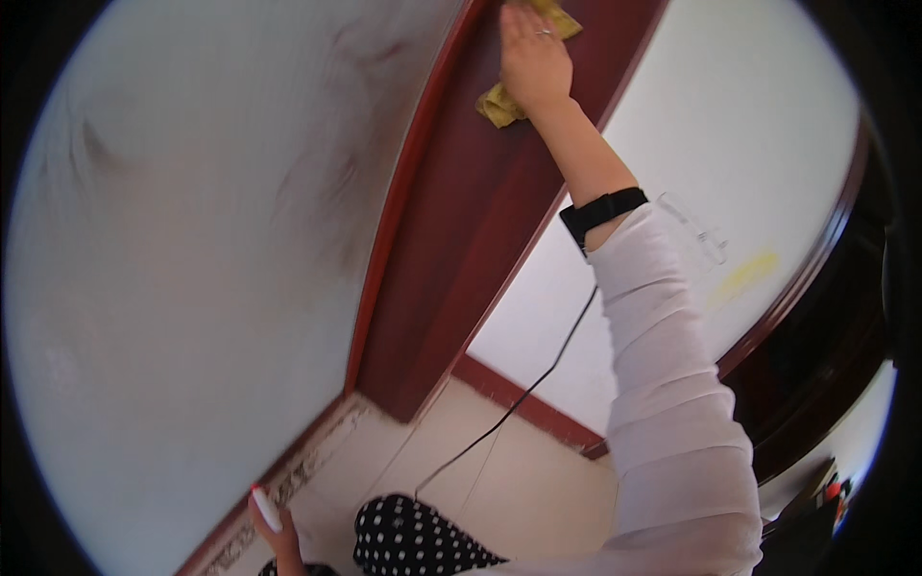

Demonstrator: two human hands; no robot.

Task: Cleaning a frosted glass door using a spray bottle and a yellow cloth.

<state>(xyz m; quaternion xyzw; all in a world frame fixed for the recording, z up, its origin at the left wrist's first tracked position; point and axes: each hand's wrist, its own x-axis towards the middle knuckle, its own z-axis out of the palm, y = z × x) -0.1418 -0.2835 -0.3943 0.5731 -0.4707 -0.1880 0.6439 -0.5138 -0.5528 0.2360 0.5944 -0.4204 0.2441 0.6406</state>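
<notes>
My right hand [536, 61], with a ring on one finger, presses a folded yellow cloth [502, 106] flat on the dark red wooden side panel [461, 209] at the top of the view. The cloth sticks out above and below the palm. A black band [605, 211] circles the right wrist, below a white sleeve. Low at the left, my left hand [277, 529] is closed around a small white object with a red tip [266, 508]; what it is cannot be told.
A pale, smudged surface [194, 288] fills the left side. A black cable [511, 410] runs across the tiled floor [533, 482] and past the white wall [547, 324]. Dark wooden furniture [814, 360] curves along the right. Black dotted fabric [418, 536] shows at the bottom.
</notes>
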